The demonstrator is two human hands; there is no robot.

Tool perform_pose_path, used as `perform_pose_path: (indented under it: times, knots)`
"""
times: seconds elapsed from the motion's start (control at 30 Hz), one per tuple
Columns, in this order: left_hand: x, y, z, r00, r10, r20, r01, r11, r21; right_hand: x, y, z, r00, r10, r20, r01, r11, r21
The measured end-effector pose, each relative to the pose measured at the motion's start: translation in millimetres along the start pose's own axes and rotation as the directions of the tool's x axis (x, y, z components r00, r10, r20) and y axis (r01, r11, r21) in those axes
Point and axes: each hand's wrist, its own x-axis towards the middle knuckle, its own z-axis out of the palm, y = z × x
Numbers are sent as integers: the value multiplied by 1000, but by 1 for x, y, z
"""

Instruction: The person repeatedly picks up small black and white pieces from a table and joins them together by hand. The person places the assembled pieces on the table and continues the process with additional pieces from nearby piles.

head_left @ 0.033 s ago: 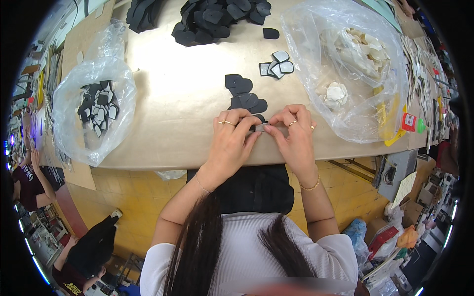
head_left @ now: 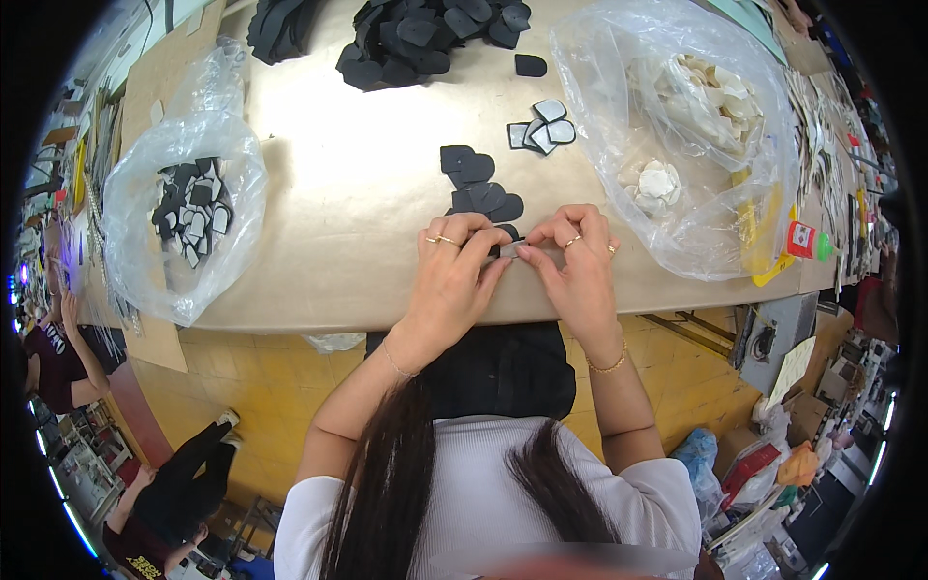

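My left hand [head_left: 454, 275] and my right hand [head_left: 575, 271] meet near the table's front edge. Both are closed, fingertips pinching a small pale grey and black piece [head_left: 512, 249] between them; most of it is covered by my fingers. Just beyond my left fingertips lie several overlapping black rounded-end pieces [head_left: 469, 169], flat on the brown paper-covered table [head_left: 338, 222]. Farther off to the right is a little cluster of pieces with a white face and dark edge [head_left: 548, 126].
At left an open clear plastic bag [head_left: 121, 222] holds black and white pieces [head_left: 193, 208]. A large clear bag [head_left: 619, 208] with cream pieces [head_left: 715, 101] is at right, near a red and green bottle [head_left: 807, 241]. A heap of black pieces [head_left: 416, 43] lies at the far edge.
My hands and the pieces on the table have not visibly moved. At the lower left, a passing person's dark-trousered legs have shifted and now show apart.
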Motion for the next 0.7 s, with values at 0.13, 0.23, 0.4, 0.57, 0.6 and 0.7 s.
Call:
perform_pose_path:
  times: [0.13, 0.23, 0.4, 0.57, 0.6, 0.7]
  knots:
    - [-1, 0, 0, 1000, -5, 6, 5, 1000, 17, 0, 0, -2, 1000, -7, 13, 7, 1000, -6]
    - [0, 0, 1, 1000, 2, 3, -2, 1000, 17, 1, 0, -3, 999, -14, 29, 14, 1000, -16]
    - [3, -3, 2, 1000, 13, -15, -13, 1000, 16, 6, 3, -9, 981, -174, 91, 176, 984, -21]
    - [2, -5, 3, 999, 30, -18, -30, 999, 34, -2, 2, -29, 969, -131, 210, 64, 952, 299]
    - [2, -5, 3, 999, 36, -28, -36, 999, 25, -2, 2, -30, 981, -49, 185, -20, 936, 352]
    - [-1, -3, 0, 996, 78, -40, -77, 997, 8, 1, 1, -30, 980, 150, 131, -192, 885, 423]
